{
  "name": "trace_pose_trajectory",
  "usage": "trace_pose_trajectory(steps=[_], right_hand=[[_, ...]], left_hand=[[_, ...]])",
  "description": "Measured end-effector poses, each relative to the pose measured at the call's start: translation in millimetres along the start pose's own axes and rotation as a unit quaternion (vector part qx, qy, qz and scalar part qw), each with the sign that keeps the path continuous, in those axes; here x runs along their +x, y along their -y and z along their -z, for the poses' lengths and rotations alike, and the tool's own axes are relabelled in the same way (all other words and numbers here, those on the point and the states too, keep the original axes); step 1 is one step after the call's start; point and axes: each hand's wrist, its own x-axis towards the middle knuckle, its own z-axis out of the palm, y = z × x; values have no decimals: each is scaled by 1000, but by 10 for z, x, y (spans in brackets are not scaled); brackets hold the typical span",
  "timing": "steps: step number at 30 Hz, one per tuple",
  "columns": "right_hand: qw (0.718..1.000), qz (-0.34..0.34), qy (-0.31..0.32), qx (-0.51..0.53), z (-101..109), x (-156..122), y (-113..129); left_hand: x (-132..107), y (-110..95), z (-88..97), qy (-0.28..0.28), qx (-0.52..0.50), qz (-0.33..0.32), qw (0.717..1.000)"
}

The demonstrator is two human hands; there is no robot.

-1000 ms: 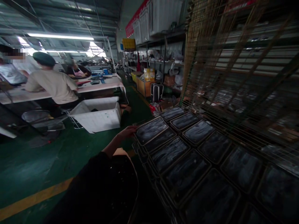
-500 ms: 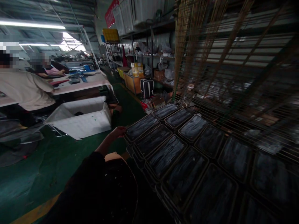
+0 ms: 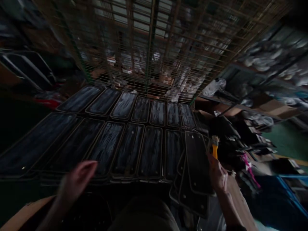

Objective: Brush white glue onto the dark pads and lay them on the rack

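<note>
My right hand (image 3: 219,175) grips a brush (image 3: 215,149) with a yellow handle, its pale bristles pointing up and away. Beside it, a plain black panel (image 3: 198,163) with rounded corners tops a fanned pile of similar panels. My left hand (image 3: 80,176), smeared by motion, hovers over the near edge of the panels at left; its fingers look bent, but I cannot make out their closure. Two rows of dark rectangular panels (image 3: 150,150) spread in front of me, several with whitish streaks such as this one (image 3: 124,104). Some near ones lie in stacks.
A wire mesh rack (image 3: 149,48) rises behind the panels. Shelves with plastic bags (image 3: 214,86) and cardboard stand at right. Dark items and a pink strap (image 3: 250,168) lie beyond my right hand, near a blue bin (image 3: 279,195). A black case (image 3: 29,69) stands far left.
My view has swung right from the workshop to the panels and rack. My left hand has left the far panel corner. My right hand with the brush has come into view.
</note>
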Motion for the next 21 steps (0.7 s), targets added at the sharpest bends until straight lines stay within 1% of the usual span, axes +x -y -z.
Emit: trace_pose_trajectory(steps=[1,2,3,4,5,6,7,9,11,12,13,14,15,16,18,20,21], right_hand=[[1000,-3,-5,-2,17,-10,13],[1000,-11,-9,-4,48,-32,28],[1000,-23,-13,-7,98,-71,36],[999,-36,-18,-11,168,-130,36],[998,-50,-22,-15,256,-207,25],[998,-61,-27,-18,357,-299,4],[997,-72,-35,-21,464,-403,-26],[994,-98,-49,-21,665,-625,-103],[990,-126,-56,-13,807,-837,-195],[989,-136,-58,-7,848,-935,-246],[988,-140,-58,-4,870,-1029,-303],[988,-141,-57,-6,875,-1123,-365],[989,-137,-55,-10,871,-1221,-437],[990,-134,-52,-10,863,-1330,-522],[989,-140,-35,-1,856,-1598,-740],[983,-183,-19,22,880,-1956,-1026],[976,-216,-22,31,909,-2170,-1184]], left_hand=[[-118,-109,-351,24,-35,-40,998],[-240,-234,-710,121,-59,-78,988],[-356,-371,-1056,180,-75,-115,974],[-455,-514,-1369,224,-85,-157,958],[-526,-662,-1635,270,-81,-196,939],[-562,-812,-1849,286,-80,-222,929],[-557,-967,-2016,297,-75,-248,919],[-428,-1297,-2253,289,-55,-304,906],[-194,-1667,-2437,241,-29,-357,902],[-71,-1864,-2525,217,-13,-366,905],[40,-2061,-2607,195,9,-359,913],[127,-2253,-2682,187,22,-346,919],[184,-2431,-2742,194,24,-339,920],[207,-2591,-2787,192,28,-338,921],[164,-2841,-2826,193,31,-342,919],[39,-3010,-2827,195,38,-350,915],[-36,-3074,-2831,202,40,-353,913]])
